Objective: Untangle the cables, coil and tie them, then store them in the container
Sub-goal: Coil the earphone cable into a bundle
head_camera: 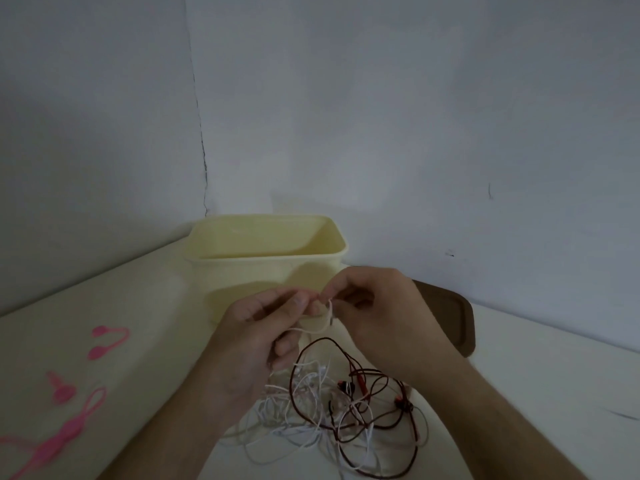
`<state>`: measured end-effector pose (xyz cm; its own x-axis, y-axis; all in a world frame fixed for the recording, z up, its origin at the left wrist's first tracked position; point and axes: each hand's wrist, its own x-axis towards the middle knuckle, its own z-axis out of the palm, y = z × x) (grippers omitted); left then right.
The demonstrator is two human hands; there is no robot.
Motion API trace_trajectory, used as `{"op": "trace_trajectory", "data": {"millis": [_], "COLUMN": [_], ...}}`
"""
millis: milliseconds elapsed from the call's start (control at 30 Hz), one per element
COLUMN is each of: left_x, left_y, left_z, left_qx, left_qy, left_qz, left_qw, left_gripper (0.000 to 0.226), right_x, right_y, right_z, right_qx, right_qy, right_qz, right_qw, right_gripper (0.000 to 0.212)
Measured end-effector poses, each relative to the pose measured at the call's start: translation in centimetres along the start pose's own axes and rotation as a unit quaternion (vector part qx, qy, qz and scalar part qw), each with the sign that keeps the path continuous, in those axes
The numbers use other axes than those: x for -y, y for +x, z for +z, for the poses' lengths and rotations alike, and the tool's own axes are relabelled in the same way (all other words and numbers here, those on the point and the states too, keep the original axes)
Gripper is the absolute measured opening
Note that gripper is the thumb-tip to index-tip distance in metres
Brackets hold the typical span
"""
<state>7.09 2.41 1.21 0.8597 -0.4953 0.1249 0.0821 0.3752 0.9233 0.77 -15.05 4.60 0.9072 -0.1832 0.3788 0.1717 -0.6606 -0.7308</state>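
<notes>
Both hands meeting at centre, left hand and right hand pinching one white cable end, lifting it from the tangle at 6 o'clock; container at 12. Best drawing slowly, feeding loops free, not yanking knots tighter.

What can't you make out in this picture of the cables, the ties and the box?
Head view only:
- White cable: where the left hand and right hand pinch it is covered by their fingers.
- Tangle of white and dark red cables: partly behind both forearms; which strand crosses which is too fine.
- Pink ties: blurred, the lowest cut off by the left edge.
- Yellow container: its floor is hidden by the front wall.
- Brown lid: partly behind the right hand.
</notes>
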Motion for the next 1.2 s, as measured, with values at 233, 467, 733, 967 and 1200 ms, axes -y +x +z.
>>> {"op": "trace_trajectory", "data": {"millis": [233, 467, 733, 967, 1200], "left_x": [0.2, 0.6, 1.3, -0.2, -0.6], "left_y": [-0.2, -0.4, 0.1, -0.2, -0.6], "left_z": [0.2, 0.0, -0.2, 0.1, 0.1], "left_qx": [-0.032, 0.001, -0.007, 0.010, 0.066], "left_qy": [0.145, 0.364, 0.306, 0.155, 0.102], "left_qz": [0.049, 0.239, 0.162, 0.099, 0.013], "left_qw": [0.988, 0.900, 0.938, 0.983, 0.992], "left_gripper": [0.025, 0.042, 0.034, 0.019, 0.017], "right_x": [0.4, 1.4, 0.9, 0.7, 0.4], "right_y": [-0.3, -0.4, 0.0, 0.1, -0.1], "right_z": [0.1, -0.4, -0.7, -1.9, -0.9], "right_qx": [-0.061, 0.066, 0.078, 0.031, 0.033], "right_qy": [0.014, 0.179, -0.037, -0.089, -0.081], "right_qz": [-0.022, 0.057, -0.004, -0.029, -0.075], "right_qw": [0.998, 0.980, 0.996, 0.995, 0.993], "right_gripper": [0.022, 0.021, 0.018, 0.017, 0.016]}}
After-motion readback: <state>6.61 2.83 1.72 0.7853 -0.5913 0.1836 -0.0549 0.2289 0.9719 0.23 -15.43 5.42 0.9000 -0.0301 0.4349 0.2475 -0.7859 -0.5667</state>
